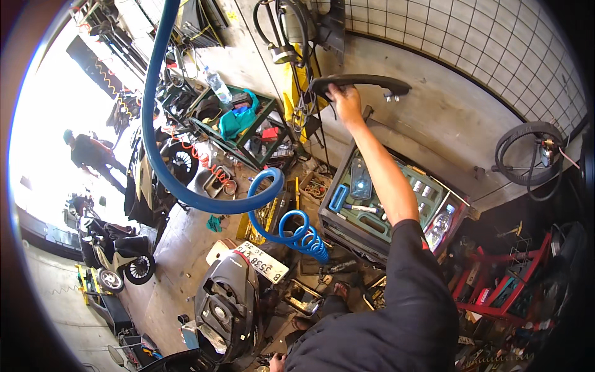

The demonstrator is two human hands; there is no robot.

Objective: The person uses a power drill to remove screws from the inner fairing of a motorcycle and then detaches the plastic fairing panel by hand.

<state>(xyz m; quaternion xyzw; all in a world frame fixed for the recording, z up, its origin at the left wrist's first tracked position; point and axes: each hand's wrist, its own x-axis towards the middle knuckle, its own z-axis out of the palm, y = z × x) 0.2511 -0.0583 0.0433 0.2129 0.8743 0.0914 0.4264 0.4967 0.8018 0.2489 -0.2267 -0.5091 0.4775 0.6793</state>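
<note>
right hand (346,102): up and stretched out toward the concrete wall (434,105), fingers curled shut around a black grab rail (359,82), gripping near its left end
grab rail: long curved black bar, looks like a scooter rear handle. long axis runs pretty much left-right across the view, slight arch upward in the middle. left end fat and tapered, just above the knuckles; right end points toward the tiled part of the wall and has a couple of little mounting lugs hanging down. it's held up in the air in front of the wall, above the tool case
left hand (277,361): only a sliver shows at the bottom edge, next to the scooter's tail. can't tell if the fingers are open or holding anything
tool case (334,214): open dark case on the floor below the arm, green insert inside with sockets in a row, a blue-handled tool and some chrome bits
green crate (263,118): open frame bin further back, stuffed with a teal rag, a red box and random parts; plastic bottle (217,85) standing at its back corner
air hose (186,186): big blue hose swooping down from the top, ends in a coil near the tool case
scooter (229,304): black rear end with a number plate, right below the camera
</note>
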